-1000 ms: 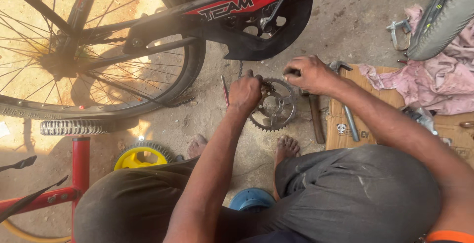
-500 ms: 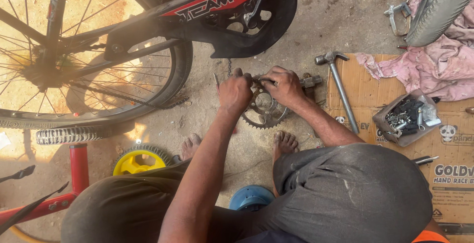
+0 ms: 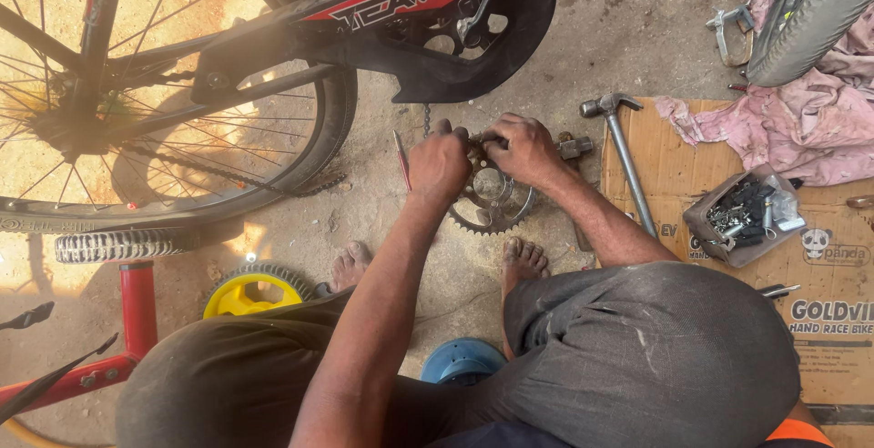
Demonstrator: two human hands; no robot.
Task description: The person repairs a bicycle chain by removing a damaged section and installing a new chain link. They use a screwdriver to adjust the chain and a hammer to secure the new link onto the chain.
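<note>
Chainring [image 3: 490, 200] lay on dirt ground below the bike's black chain guard [image 3: 437, 66]. Left hand [image 3: 439, 164] fisted on its upper left rim; right hand [image 3: 523, 147] curled, gripping its top. Both forearms reached forward. Hammer [image 3: 628, 161] lay just right; open ground lay left of the chainring.

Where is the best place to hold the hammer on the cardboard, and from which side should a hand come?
Probably grip the hammer on its lower shaft, coming from the right over the cardboard. The shaft lies flat and bare there; the head end sits close to the right hand.
</note>
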